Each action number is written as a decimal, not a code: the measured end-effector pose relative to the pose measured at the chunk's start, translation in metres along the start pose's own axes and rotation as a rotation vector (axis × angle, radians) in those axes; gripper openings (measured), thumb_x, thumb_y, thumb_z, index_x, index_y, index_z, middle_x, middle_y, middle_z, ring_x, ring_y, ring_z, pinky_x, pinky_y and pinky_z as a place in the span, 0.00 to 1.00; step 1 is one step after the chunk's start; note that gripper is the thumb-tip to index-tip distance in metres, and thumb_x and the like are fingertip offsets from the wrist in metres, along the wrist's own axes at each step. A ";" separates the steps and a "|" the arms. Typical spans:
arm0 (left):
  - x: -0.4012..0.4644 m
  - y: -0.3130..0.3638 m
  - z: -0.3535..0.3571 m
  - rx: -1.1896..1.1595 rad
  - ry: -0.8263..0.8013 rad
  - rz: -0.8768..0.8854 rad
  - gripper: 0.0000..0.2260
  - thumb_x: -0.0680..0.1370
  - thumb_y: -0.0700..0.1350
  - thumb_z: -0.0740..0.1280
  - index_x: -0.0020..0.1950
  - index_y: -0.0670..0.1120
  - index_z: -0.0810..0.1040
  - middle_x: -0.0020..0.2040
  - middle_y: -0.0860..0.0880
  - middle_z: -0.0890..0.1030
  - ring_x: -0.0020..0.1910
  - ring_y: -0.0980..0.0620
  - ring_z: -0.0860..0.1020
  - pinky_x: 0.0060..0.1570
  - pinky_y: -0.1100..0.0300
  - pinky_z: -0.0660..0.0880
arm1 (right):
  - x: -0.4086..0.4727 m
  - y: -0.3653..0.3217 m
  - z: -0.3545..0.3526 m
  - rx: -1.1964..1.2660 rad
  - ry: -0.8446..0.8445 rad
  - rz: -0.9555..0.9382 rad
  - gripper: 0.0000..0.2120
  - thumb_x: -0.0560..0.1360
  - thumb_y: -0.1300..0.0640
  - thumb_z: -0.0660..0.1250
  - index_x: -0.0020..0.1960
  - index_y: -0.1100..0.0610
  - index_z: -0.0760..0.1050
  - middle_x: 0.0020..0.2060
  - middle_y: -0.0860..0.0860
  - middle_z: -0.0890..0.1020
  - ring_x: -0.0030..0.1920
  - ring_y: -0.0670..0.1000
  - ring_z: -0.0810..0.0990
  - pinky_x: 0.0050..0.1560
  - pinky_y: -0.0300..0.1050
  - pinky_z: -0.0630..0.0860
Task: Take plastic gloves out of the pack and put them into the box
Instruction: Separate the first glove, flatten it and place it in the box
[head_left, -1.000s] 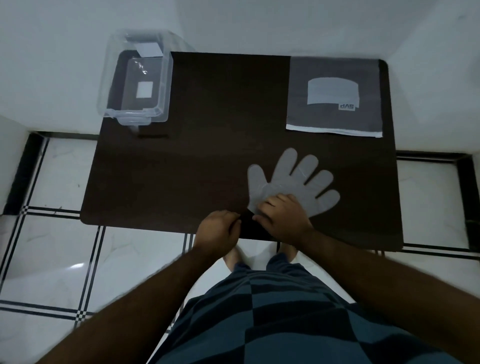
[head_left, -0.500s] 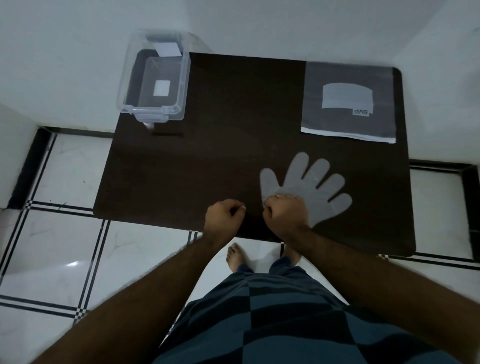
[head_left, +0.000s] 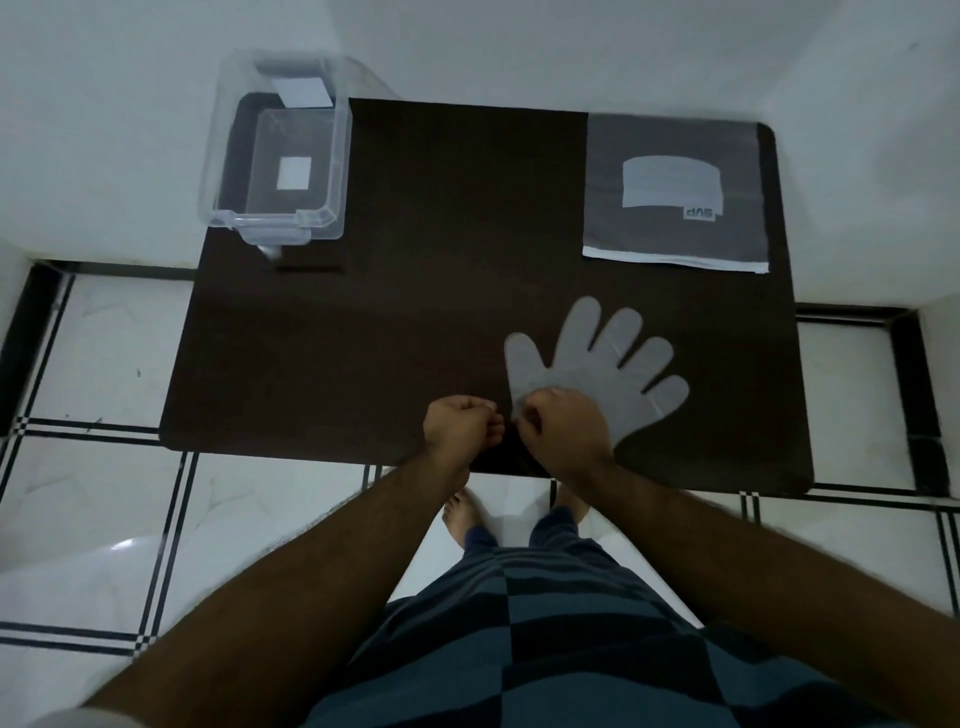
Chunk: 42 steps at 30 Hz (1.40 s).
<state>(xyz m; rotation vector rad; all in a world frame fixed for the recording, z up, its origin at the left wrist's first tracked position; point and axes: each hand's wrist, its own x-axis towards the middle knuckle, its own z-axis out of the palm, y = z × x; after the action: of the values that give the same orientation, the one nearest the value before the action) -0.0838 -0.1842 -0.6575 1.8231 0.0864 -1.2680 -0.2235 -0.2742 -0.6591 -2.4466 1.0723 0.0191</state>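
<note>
A translucent plastic glove (head_left: 597, 364) lies flat on the dark table (head_left: 426, 312), near the front edge, with its fingers spread toward the far right. My right hand (head_left: 566, 431) is curled over the glove's cuff and pinches it. Just left of it, my left hand (head_left: 460, 428) is closed, its fingertips pinched at the cuff's edge; the cuff itself is hidden under both hands. The grey glove pack (head_left: 675, 192) lies flat at the far right corner. The clear plastic box (head_left: 280, 156) stands open at the far left corner.
White walls close in behind and to the right of the table. Below the front edge are a white tiled floor (head_left: 104, 493) with black lines, my feet and checked shorts.
My right hand has curled from lying flat on the cuff into a pinch. My left hand has drawn slightly left of it. The glove has stayed in place.
</note>
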 end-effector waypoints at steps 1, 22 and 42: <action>0.001 -0.001 -0.001 0.020 0.021 0.011 0.06 0.83 0.38 0.69 0.51 0.41 0.86 0.46 0.41 0.88 0.46 0.44 0.88 0.45 0.56 0.86 | 0.002 -0.001 0.000 -0.022 -0.013 0.005 0.09 0.81 0.48 0.67 0.45 0.51 0.77 0.39 0.48 0.79 0.40 0.50 0.77 0.48 0.48 0.77; -0.014 0.013 0.019 -0.101 -0.283 0.034 0.10 0.78 0.39 0.78 0.58 0.40 0.87 0.52 0.42 0.89 0.54 0.45 0.88 0.54 0.54 0.84 | -0.011 0.030 -0.013 0.416 0.059 0.071 0.05 0.82 0.58 0.68 0.47 0.55 0.80 0.40 0.48 0.80 0.43 0.48 0.78 0.47 0.43 0.74; -0.019 0.001 0.033 0.015 -0.183 0.055 0.05 0.78 0.34 0.74 0.51 0.41 0.87 0.47 0.42 0.89 0.44 0.48 0.86 0.44 0.58 0.83 | -0.028 0.040 -0.043 0.758 0.008 0.443 0.06 0.85 0.56 0.64 0.53 0.56 0.78 0.46 0.54 0.81 0.47 0.53 0.81 0.48 0.48 0.80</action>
<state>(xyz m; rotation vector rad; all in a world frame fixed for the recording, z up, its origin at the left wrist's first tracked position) -0.1167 -0.1998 -0.6446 1.7020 -0.0738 -1.3935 -0.2782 -0.2967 -0.6321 -1.5182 1.3052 -0.2153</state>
